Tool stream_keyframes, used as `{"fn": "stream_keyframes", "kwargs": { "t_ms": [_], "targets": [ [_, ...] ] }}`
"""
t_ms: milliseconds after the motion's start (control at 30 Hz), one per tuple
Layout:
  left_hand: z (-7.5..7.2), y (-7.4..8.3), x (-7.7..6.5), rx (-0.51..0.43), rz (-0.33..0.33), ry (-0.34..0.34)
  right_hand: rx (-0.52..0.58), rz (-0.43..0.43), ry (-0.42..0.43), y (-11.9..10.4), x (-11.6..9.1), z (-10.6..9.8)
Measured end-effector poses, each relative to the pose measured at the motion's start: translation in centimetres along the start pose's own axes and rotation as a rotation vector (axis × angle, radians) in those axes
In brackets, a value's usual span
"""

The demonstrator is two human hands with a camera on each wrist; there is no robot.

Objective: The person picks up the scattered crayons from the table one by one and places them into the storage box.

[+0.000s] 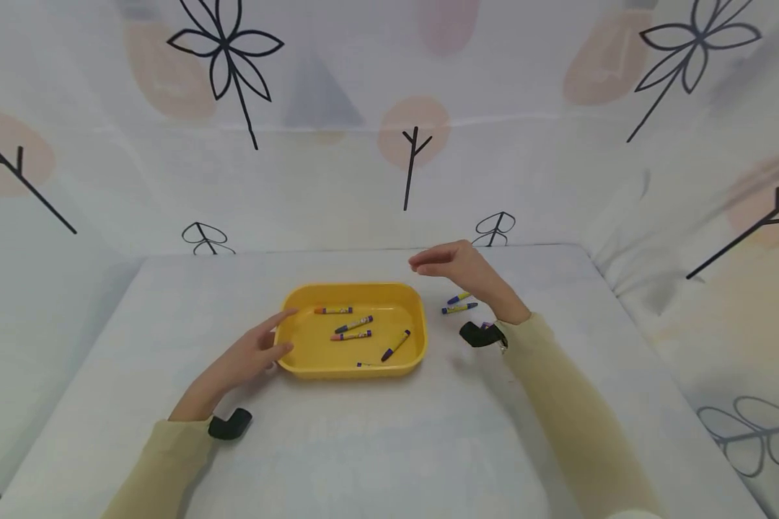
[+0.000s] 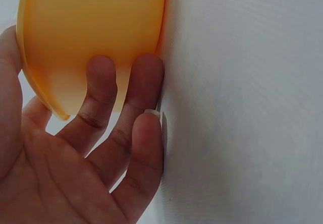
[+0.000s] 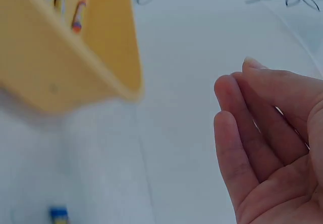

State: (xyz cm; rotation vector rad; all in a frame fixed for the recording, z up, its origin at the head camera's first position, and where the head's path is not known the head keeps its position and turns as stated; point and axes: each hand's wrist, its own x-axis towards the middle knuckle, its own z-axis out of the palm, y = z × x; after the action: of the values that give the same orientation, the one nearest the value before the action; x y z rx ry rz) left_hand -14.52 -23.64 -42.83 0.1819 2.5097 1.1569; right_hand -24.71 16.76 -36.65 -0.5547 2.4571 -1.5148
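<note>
A yellow tray (image 1: 350, 373) stands on the white table, with several crayons (image 1: 353, 324) scattered on its floor. My left hand (image 1: 249, 357) holds the tray's left side. Its thumb and forefinger reach over the rim, and the other fingers (image 2: 147, 75) rest against the outer wall in the left wrist view. Just beyond the tray's far right corner, my right hand (image 1: 464, 270) hovers in the air. Its fingers are loosely bent and close together, with nothing between them in the right wrist view.
Outside the tray on the right, under the right forearm, lie a blue crayon (image 1: 459, 308) and another crayon (image 1: 458, 297) partly hidden by the hand. A patterned cloth (image 1: 337, 180) rises behind the table. Dark bands (image 1: 230, 424) sit at both wrists.
</note>
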Motion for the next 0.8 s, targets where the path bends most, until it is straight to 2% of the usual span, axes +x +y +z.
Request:
{"fn": "stream_keyframes", "kwargs": {
  "t_ms": [200,367,500,700,800],
  "targets": [
    [-0.1,0.0,-0.2,-0.003,0.015,0.002,-0.023,0.072,0.072,2.8,-2.7,-3.7],
    [0.0,0.0,-0.1,-0.016,0.025,-0.007,-0.056,0.118,0.115,5.7,-5.0,-5.8],
    [-0.1,-0.2,-0.1,-0.024,0.013,-0.007,-0.129,0.164,0.121,7.6,-6.6,-6.8],
    [-0.2,-0.4,0.0,-0.03,0.016,-0.007,-0.275,0.256,0.087,9.6,-8.5,-7.7],
    [-0.1,-0.3,0.0,-0.035,0.025,-0.012,-0.334,0.26,0.069,10.4,-9.0,-7.8]
  ]
}}
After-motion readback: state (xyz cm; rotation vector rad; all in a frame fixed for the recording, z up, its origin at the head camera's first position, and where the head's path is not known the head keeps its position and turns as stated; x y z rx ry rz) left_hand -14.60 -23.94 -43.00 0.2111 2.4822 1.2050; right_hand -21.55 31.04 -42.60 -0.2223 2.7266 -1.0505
